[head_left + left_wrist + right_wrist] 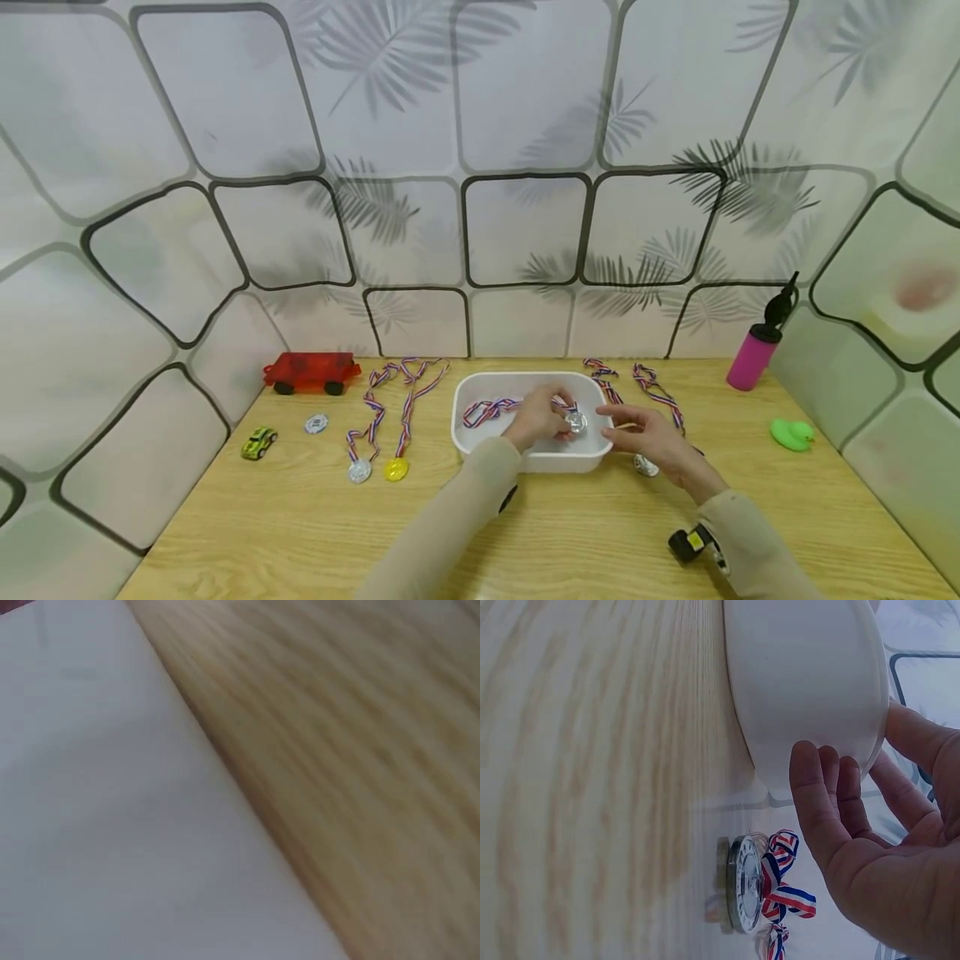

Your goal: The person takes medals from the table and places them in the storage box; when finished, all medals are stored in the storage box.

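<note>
The silver medal (576, 423) is inside the white bin (562, 463), near its right end, and we see the left hand (538, 414) just beside it; we cannot tell whether its fingers pinch the medal or the striped ribbon (489, 410). The right hand (654, 437), fingers spread, is at the bin's right rim, near a second medal (646, 466).

The head view looks from above and the near side of the white rectangular plastic tub (564, 463), forward and down toward the pale patterned backdrop (525, 242) beyond it. The left wrist view sits very close to pale wood-grain tabletop (337, 735) and a white surface (112, 825), blurred. The right wrist view, low and turned sideways, faces the tub's right end, shared with the head view.
</note>
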A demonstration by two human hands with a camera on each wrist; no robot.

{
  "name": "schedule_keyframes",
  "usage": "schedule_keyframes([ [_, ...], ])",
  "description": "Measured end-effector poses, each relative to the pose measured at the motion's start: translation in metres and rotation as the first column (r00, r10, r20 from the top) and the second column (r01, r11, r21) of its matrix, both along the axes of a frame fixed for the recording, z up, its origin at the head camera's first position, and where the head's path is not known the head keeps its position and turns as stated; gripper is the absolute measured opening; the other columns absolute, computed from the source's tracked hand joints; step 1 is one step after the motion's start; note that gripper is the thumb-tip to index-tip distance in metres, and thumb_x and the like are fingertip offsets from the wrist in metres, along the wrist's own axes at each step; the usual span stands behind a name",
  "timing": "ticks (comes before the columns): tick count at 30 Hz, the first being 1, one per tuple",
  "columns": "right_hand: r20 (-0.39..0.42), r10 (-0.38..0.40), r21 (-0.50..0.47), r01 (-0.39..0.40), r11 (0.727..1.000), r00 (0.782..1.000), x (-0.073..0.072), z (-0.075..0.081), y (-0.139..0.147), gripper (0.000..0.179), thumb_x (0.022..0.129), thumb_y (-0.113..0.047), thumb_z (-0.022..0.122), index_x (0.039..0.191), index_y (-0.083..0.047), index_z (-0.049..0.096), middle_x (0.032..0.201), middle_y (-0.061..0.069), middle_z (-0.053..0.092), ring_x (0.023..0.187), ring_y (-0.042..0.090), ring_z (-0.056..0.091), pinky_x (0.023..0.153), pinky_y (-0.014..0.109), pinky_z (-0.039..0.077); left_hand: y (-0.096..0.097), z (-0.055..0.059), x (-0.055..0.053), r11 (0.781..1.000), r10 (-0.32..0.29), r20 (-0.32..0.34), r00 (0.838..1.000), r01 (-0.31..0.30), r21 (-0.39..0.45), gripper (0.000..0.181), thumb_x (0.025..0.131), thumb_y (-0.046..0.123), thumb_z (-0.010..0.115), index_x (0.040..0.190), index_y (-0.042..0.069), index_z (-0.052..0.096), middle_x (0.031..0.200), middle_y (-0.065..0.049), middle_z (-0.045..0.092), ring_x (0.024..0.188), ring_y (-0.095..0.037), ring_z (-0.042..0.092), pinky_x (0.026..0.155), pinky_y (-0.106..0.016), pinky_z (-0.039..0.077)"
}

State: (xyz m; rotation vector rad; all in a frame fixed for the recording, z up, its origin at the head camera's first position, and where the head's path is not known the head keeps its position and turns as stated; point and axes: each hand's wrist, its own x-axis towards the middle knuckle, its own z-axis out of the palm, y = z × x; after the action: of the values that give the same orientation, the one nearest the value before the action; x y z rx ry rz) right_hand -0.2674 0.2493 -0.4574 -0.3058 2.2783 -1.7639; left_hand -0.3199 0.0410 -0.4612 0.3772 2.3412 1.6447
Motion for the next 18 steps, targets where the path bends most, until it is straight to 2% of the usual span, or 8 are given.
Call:
schedule_keyframes([
  [5, -0.001, -0.003, 0.007, 0.003, 1.000, 1.000, 0.0002, 0.0000, 0.0008, 0.058, 0.094, -0.018, 0.067, 0.140, 0.008, 0.045, 0.116, 0.021, 0.053, 0.102, 0.027, 0.063, 0.088, 0.040, 0.058, 0.0015, 0.0018, 0.0032, 0.997, -0.027, -0.022, 0.999, 0.026, -0.075, 0.031, 0.077, -0.020, 0.064, 0.103, -0.004, 0.059, 0.073, -0.019, 0.069, 0.058, -0.029, 0.069, 0.050, -0.029, 0.056],
  [8, 0.000, -0.007, 0.004, 0.007, 1.000, 1.000, 0.0003, -0.0002, 0.0010, 0.058, 0.094, -0.018, 0.067, 0.140, 0.008, 0.045, 0.115, 0.020, 0.053, 0.103, 0.028, 0.063, 0.087, 0.039, 0.058, 0.0020, 0.0022, 0.0041, 0.992, -0.050, -0.044, 0.998, 0.044, -0.122, 0.031, 0.078, -0.016, 0.066, 0.106, -0.004, 0.060, 0.073, -0.017, 0.070, 0.059, -0.028, 0.070, 0.051, -0.026, 0.056],
  [12, 0.000, -0.005, 0.004, 0.005, 1.000, 1.000, 0.0006, -0.0001, 0.0010, 0.058, 0.094, -0.018, 0.067, 0.140, 0.008, 0.045, 0.115, 0.020, 0.054, 0.102, 0.029, 0.063, 0.086, 0.039, 0.058, 0.0022, 0.0019, 0.0043, 0.989, -0.067, -0.060, 0.996, 0.058, -0.133, 0.036, 0.079, -0.014, 0.067, 0.113, -0.004, 0.060, 0.077, -0.016, 0.070, 0.060, -0.023, 0.069, 0.054, -0.024, 0.056],
  [18, -0.001, 0.003, 0.019, -0.003, 1.000, 1.000, 0.0001, 0.0006, 0.0004, 0.058, 0.094, -0.019, 0.067, 0.141, 0.007, 0.045, 0.116, 0.021, 0.054, 0.101, 0.028, 0.063, 0.086, 0.039, 0.058, -0.0002, 0.0017, 0.0030, 0.994, -0.020, -0.069, 0.997, 0.012, -0.108, 0.041, 0.079, -0.018, 0.064, 0.118, -0.005, 0.059, 0.085, -0.019, 0.068, 0.062, -0.023, 0.067, 0.057, -0.026, 0.058],
])
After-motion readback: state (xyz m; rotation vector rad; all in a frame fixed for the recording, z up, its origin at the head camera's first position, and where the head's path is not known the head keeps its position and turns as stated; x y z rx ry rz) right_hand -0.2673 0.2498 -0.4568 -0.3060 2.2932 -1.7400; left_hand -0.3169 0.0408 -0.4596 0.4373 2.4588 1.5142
